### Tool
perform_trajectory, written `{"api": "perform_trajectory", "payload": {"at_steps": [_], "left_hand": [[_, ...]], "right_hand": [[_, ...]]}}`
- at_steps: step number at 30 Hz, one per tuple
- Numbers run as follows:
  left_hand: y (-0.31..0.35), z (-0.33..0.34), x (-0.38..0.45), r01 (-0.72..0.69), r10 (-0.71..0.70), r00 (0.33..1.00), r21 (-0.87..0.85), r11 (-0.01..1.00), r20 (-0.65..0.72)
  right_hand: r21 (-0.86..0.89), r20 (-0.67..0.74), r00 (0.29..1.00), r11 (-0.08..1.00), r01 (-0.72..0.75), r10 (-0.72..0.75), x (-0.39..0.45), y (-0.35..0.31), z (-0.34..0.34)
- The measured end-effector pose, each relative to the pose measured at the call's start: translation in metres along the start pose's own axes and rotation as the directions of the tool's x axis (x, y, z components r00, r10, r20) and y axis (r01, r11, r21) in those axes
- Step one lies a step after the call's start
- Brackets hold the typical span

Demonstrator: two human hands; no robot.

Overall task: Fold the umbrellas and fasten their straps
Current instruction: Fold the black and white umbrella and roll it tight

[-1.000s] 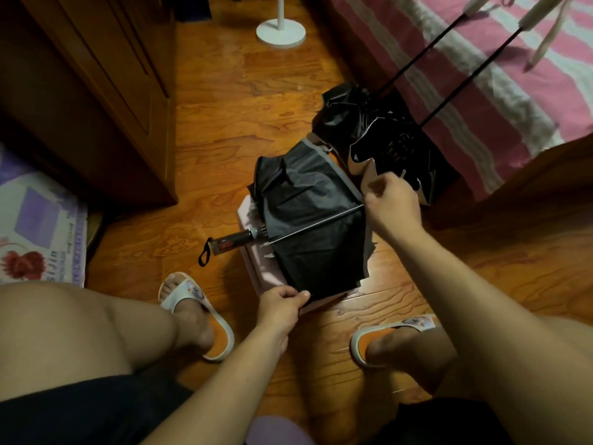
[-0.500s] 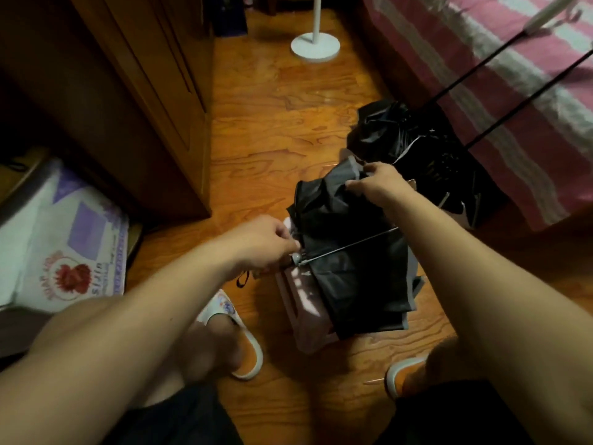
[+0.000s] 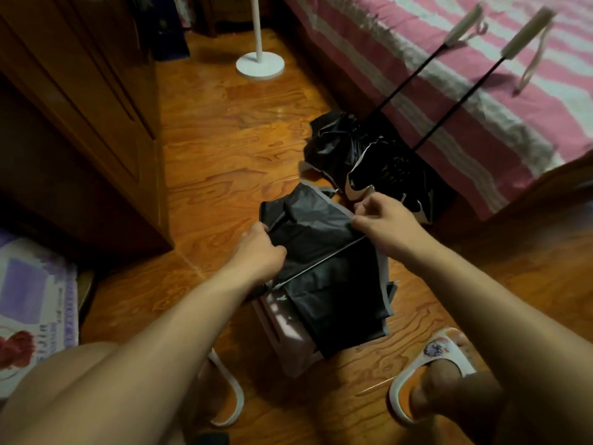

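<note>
Head view. A half-collapsed black umbrella (image 3: pixel 324 274) lies across a low pink stool (image 3: pixel 282 329) on the wooden floor (image 3: pixel 224 130), between the seated person's feet. The left hand (image 3: pixel 256 252) grips the canopy's left edge with curled fingers; the right hand (image 3: pixel 382 220) pinches the grey-trimmed hem at the far right edge. The thin metal shaft (image 3: pixel 321 264) runs diagonally between the two hands; the handle is hidden under the left forearm. Two more umbrellas (image 3: pixel 362 155), canopies crumpled on the floor, lean their long shafts against the striped bed (image 3: pixel 481 91), just beyond the right hand. The canopy cloth is judged light, limp and somewhat slick, so it will slump wherever it is not held; the ribs and shaft are stiff but slender and could bend if forced. The best hold is probably at the hem beside each rib tip, gathering panels round the shaft, with the strap taken last; the strap cannot be made out here.
</note>
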State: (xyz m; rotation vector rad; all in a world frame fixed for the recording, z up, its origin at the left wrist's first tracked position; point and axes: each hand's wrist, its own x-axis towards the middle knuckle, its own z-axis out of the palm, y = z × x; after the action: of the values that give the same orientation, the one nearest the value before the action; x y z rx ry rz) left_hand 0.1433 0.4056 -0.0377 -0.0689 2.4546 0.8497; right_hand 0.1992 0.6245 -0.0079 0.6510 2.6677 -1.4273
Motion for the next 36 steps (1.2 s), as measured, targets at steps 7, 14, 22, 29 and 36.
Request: {"api": "perform_trajectory", "payload": {"at_steps": [7, 14, 22, 29, 36], "left_hand": [[-0.014, 0.008, 0.017, 0.191, -0.23, 0.973, -0.543, 0.817, -0.004], [-0.017, 0.026, 0.006, 0.095, -0.172, 0.984, -0.658, 0.747, -0.054], [-0.009, 0.021, -0.032, -0.221, 0.204, 0.975, -0.453, 0.864, -0.087], [-0.017, 0.014, -0.053, -0.102, 0.123, 0.992, -0.562, 0.821, -0.002], [-0.018, 0.031, -0.055, 0.128, -0.082, 0.992, -0.734, 0.667, 0.099]], "right_hand": [[-0.059, 0.038, 0.999, 0.998, -0.02, 0.022, 0.003, -0.001, 0.011], [-0.014, 0.079, 0.994, 0.997, -0.075, 0.076, 0.011, -0.004, 0.009], [-0.01, 0.135, 0.989, 0.999, -0.053, 0.054, 0.025, 0.002, -0.003], [0.129, 0.203, 0.978, 0.991, 0.026, -0.052, 0.037, -0.01, 0.012], [0.041, 0.243, 0.97, 0.999, 0.015, -0.025, 0.037, -0.028, 0.019]]}}
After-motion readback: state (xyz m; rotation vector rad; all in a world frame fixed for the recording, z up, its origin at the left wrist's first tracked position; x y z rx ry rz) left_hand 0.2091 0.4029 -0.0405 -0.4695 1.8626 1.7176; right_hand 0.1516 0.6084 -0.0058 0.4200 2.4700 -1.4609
